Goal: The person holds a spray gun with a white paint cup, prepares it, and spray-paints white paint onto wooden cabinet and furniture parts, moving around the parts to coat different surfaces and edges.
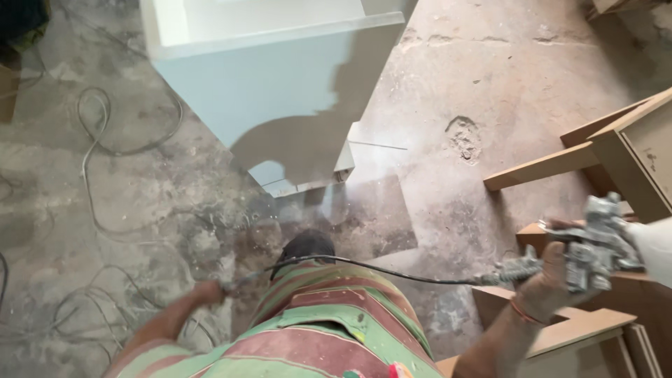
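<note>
From up here I see my right hand [553, 280] at about four o'clock, fingers wrapped tight around the grip of a paint-crusted spray gun [595, 245]; its pale cup runs off the right edge. A thin black hose [378, 269] leaves the gun's rear fitting and crosses in front of my striped shirt [322, 329] towards eight o'clock, where my left hand [208, 290] is closed around it, keeping the slack off my legs. The white cabinet [273, 84] stands at twelve o'clock, well apart from the gun, its near face pale and even, with my shadow lying across it; bare wooden panels [616, 154] sit at three o'clock, close beside the gun hand. More hose loops [105, 140] trail over the dusty concrete floor [462, 105] at nine o'clock.

To handle this well, I judge the hose hand should hold its line clear of the cabinet's face, and the gun should stay level and square to the surface; the nozzle's own setting I cannot tell.
</note>
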